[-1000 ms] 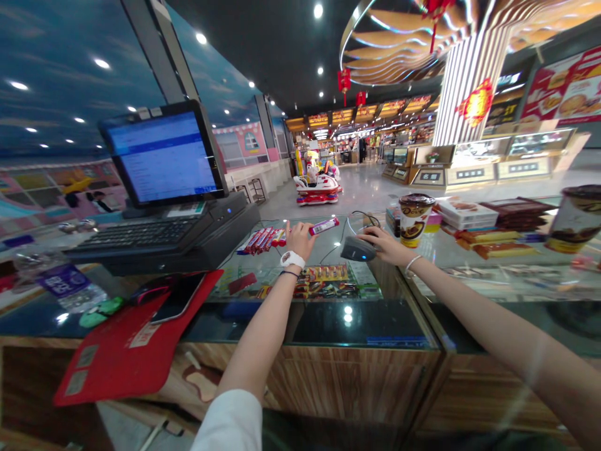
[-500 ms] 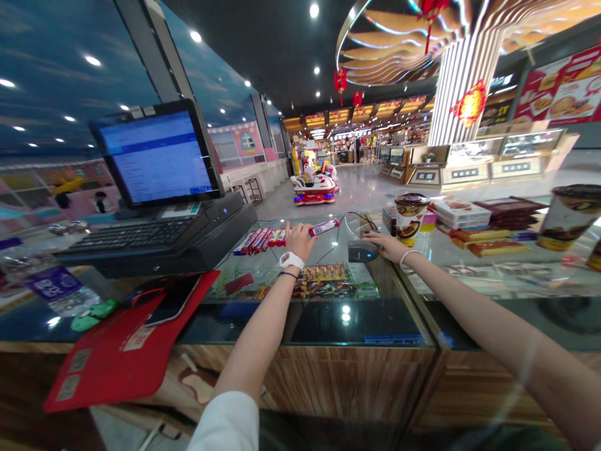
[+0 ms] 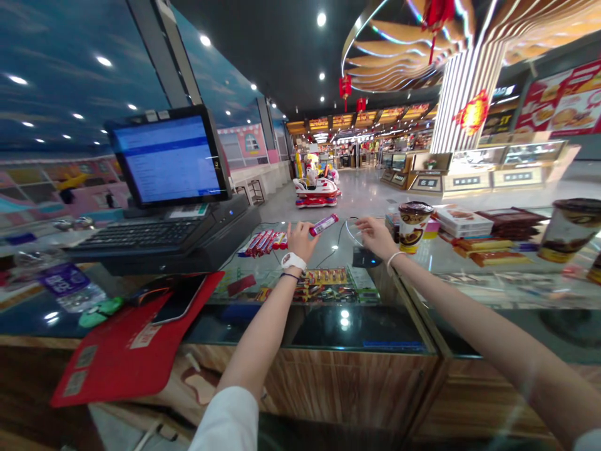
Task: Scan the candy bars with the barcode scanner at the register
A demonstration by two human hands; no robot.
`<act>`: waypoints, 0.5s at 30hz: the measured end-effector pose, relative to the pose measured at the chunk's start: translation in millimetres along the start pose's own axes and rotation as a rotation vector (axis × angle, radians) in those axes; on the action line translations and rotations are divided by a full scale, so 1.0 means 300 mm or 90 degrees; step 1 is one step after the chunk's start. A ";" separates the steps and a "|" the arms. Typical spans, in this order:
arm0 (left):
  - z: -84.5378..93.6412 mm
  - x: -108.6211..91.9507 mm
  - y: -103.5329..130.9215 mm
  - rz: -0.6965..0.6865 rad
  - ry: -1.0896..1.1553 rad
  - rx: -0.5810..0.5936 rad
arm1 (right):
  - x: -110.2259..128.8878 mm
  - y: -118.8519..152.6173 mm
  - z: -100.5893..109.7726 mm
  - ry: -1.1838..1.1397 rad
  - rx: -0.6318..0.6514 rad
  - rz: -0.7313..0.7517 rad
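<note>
My left hand (image 3: 300, 242), wearing a white watch, grips a candy roll (image 3: 323, 225) in a purple-red wrapper with a barcode panel, tilted up to the right. Just left of that hand, a row of similar candy rolls (image 3: 263, 243) lies on the glass counter. My right hand (image 3: 377, 237) hovers over a dark barcode scanner (image 3: 365, 257) on the counter. Its fingers are slightly bent and apart, with nothing visible in them. A thin cable runs behind the scanner.
A till screen (image 3: 166, 160) and keyboard (image 3: 136, 238) stand on the left. Before them lie a red mat (image 3: 126, 357), a phone (image 3: 181, 298) and a plastic bottle (image 3: 70, 285). On the right are Dove cups (image 3: 413, 227), stacked boxes (image 3: 462, 220) and chocolate bars (image 3: 500, 258).
My right hand has let go of the scanner and risen above it, moving slightly left. The candy roll in my left hand has turned a little, its right end higher.
</note>
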State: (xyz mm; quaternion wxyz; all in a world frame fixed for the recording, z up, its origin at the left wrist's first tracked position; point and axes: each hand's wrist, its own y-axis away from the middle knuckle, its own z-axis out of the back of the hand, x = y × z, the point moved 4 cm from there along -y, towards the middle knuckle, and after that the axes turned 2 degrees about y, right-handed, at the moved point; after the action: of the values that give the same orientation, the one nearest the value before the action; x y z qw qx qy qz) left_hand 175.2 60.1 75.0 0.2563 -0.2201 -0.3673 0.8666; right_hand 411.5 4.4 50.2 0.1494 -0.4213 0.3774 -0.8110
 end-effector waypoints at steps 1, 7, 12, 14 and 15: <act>0.010 0.012 -0.008 0.010 0.002 -0.012 | 0.030 -0.012 -0.041 -0.036 -0.002 -0.013; 0.054 0.149 -0.028 0.092 -0.008 -0.046 | 0.108 -0.088 -0.331 -0.179 0.033 -0.115; 0.052 0.284 -0.016 0.178 -0.012 -0.032 | 0.084 -0.141 -0.570 -0.246 0.032 -0.217; 0.044 0.324 -0.012 0.203 -0.015 -0.018 | 0.073 -0.156 -0.657 -0.258 0.044 -0.236; 0.039 0.340 -0.010 0.212 -0.020 -0.011 | 0.069 -0.164 -0.696 -0.255 0.050 -0.234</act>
State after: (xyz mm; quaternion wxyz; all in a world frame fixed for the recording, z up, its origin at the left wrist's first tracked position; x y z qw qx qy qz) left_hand 90.5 117.6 64.9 0.1012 -0.2667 -0.3372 0.8972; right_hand 236.5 127.3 23.0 0.0876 -0.6284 0.2260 -0.7392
